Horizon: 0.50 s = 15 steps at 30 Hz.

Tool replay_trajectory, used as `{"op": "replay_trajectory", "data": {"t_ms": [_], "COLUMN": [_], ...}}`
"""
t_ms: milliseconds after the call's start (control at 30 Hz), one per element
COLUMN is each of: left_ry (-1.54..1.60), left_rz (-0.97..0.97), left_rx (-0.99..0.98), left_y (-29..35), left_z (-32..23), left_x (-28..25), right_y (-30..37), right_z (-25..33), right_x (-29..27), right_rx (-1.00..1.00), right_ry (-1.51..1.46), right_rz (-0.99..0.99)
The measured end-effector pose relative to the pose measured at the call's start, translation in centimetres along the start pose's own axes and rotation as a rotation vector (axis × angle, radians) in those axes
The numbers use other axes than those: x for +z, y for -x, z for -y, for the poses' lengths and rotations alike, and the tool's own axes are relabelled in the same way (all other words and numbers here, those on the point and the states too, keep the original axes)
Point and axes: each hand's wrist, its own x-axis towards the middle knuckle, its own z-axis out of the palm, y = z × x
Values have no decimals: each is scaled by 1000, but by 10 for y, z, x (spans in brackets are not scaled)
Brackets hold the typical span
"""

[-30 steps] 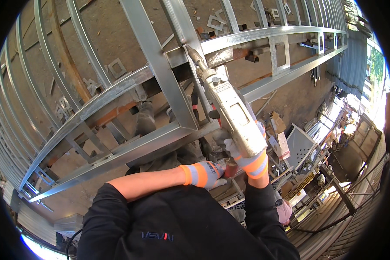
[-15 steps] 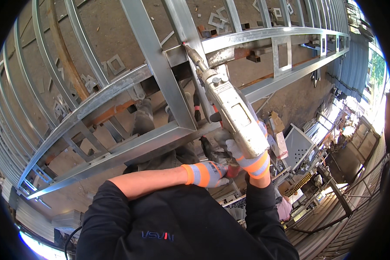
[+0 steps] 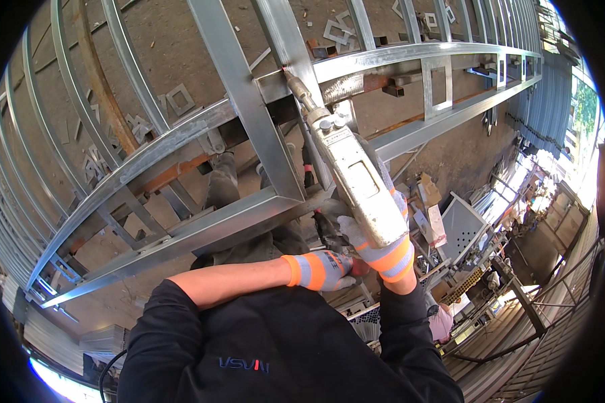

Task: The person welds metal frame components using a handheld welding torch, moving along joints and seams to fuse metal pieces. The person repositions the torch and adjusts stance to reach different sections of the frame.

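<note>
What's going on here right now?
A person wearing gloves has the right hand around the rear of a pale, long-bodied handheld tool, its grip mostly hidden. The tool's nozzle points at a joint in a metal frame; whether the tip touches is unclear. The left hand is lower down, its fingers against a dark red part; I can't tell how firmly it is held.

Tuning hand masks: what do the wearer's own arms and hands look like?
Left hand and right hand: grey gloves with orange cuff bands; dark print on the left one's back. Left sleeve black, ending near the elbow; right sleeve black, reaching closer to the wrist. Right glove partly hidden.
</note>
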Motion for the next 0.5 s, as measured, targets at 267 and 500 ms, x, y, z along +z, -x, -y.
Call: {"op": "replay_trajectory", "data": {"t_ms": [267,500], "left_ry": [-42,-77], "left_rz": [22,86], "left_rx": [-27,-55], "left_y": [0,-2], "left_z": [1,-6], "left_x": [7,3], "right_y": [-2,2], "right_z": [8,-3], "right_x": [2,-1], "right_rx": [170,124], "right_ry": [-208,-342], "right_rz": [-34,-31]}}
